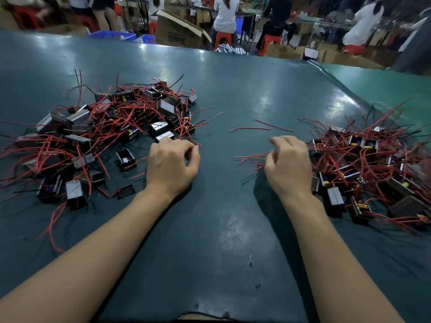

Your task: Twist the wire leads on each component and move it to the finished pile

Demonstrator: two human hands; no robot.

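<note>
Components, small black box-shaped parts with shiny metal faces and thin red wire leads, lie in two heaps on the dark teal table top (224, 94). Left heap (105, 127): large and loose, spread from the far middle to the near left edge, leads sticking out in all directions, with several black leads mixed in. Right heap (368, 169): denser, along the right edge of the table, yellow and blue details visible on several parts.

Left hand (172, 163): rests at the near right edge of the left heap, fingers curled inward, fingertips touching the red leads there. Whether it actually pinches a lead cannot be told. One single black component (126, 159) lies just left of this hand, apart from the heap.

Right hand (288, 164): just beside the left edge of the right heap, fingers curled. A bunch of red wire ends (253, 158) sticks out leftward from under the thumb and fingers. Grip appears to be on these leads, but the part they belong to is hidden.

Two loose red wire pieces (261, 127) lie on bare table between the heaps, farther than the hands.

Beyond the far table edge: cardboard boxes (179, 31), blue plastic crates (112, 34), people seated on red stools (222, 39), blurred.
</note>
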